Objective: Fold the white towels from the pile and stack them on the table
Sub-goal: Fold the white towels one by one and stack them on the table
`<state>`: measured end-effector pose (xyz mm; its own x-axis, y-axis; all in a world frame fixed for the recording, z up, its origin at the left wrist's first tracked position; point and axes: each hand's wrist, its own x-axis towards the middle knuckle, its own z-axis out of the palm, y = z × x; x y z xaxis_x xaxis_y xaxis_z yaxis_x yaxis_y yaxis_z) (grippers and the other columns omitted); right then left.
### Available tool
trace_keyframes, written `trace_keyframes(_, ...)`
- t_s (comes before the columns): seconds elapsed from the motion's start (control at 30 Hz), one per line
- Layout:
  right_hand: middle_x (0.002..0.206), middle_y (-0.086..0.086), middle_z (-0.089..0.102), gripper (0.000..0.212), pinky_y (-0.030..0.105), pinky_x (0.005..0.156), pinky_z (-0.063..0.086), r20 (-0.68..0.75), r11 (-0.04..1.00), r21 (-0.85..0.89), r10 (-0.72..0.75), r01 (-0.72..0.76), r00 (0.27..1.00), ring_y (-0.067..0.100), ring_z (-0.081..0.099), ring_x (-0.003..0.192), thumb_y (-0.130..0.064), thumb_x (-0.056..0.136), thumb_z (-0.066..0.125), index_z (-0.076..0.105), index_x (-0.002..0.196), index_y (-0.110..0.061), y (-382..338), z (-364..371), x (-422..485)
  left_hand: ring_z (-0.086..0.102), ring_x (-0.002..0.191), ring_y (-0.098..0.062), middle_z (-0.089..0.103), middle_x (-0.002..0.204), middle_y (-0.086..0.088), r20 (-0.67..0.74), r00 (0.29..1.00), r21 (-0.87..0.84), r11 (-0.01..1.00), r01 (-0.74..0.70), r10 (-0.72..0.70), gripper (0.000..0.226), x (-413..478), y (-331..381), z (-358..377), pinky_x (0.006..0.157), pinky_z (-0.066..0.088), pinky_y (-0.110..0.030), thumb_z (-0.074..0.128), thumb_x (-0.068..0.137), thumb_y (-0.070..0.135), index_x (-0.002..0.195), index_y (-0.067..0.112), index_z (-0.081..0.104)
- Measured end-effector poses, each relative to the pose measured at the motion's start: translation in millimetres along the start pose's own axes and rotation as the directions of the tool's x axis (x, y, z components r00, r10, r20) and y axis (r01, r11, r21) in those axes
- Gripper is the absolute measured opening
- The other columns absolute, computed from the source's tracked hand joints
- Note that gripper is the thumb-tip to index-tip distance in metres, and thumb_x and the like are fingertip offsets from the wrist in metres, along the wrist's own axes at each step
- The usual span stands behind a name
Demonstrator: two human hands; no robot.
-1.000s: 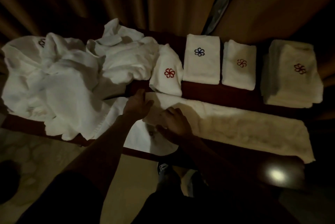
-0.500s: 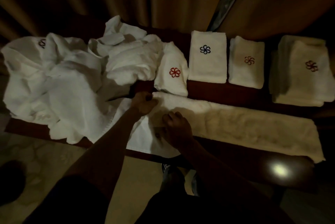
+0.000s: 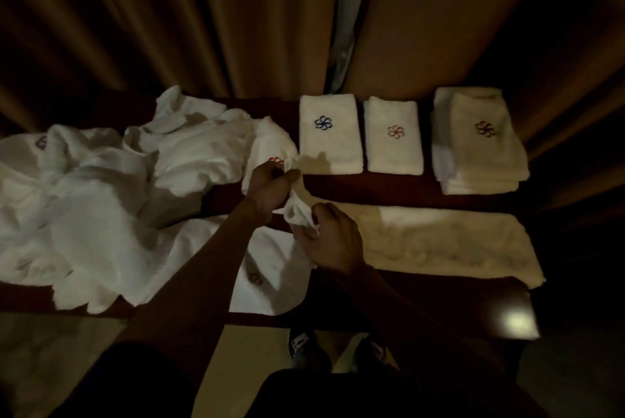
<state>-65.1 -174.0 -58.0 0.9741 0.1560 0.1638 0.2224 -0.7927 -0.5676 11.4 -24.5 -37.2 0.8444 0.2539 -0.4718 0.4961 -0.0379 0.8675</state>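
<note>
Item: long towel (image 3: 436, 242), folded to a strip, its free end gathered between my two hands, the rest lying flat out to the right of my right fingers.
Left hand (image 3: 269, 189): fingers closed, pinching the upper corner of that end, lifted off the table (image 3: 372, 189).
Right hand (image 3: 333, 242): fingers curled shut on the lower bunch of the same end, just below and right of the left.
Pile (image 3: 101, 198): unfolded towels, left of my left fingers, one sheet running under both forearms.
Folded towels: blue-emblem towel (image 3: 329, 133) and orange-emblem towel (image 3: 394, 133) beyond my fingers; stack (image 3: 482, 140) far right.
Risks, as I judge them: corners are bunched, not matched, so carrying the end across could give a skewed fold. The towel under my arms may drag along or slip off the near edge. The red-emblem towel (image 3: 270, 147) touches my left knuckles and could be knocked open. Dim light hides the hems.
</note>
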Motion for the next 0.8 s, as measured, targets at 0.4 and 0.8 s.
trace_keyframes(0.4,0.077,-0.005,0.061,0.023,0.026,0.06,0.041,-0.183,0.946,0.112,0.321,-0.305,0.929,0.017,0.06,0.067,-0.036,0.08,0.071,0.059,0.085,-0.017,108.9,-103.9,-25.0,0.064,0.065,-0.019,0.063,0.071,-0.01,0.129,0.985,-0.002,0.993,-0.116,0.115,0.016,-39.6,32.2,166.8,0.063,0.056,-0.033,0.073,0.088,0.013,0.088,0.006,0.058)
trace_keyframes(0.8,0.074,-0.014,0.049,0.029,0.007,0.054,0.026,-0.18,0.923,0.155,0.377,-0.352,0.909,0.003,0.044,0.059,-0.042,0.083,0.076,0.061,0.083,-0.018,202.8,-120.4,-73.7,0.071,0.084,-0.027,0.07,0.09,-0.008,0.247,0.969,0.164,0.984,-0.069,0.027,0.02,-54.0,-9.0,272.9,0.074,0.062,-0.048,0.076,0.085,0.014,0.1,0.014,0.063)
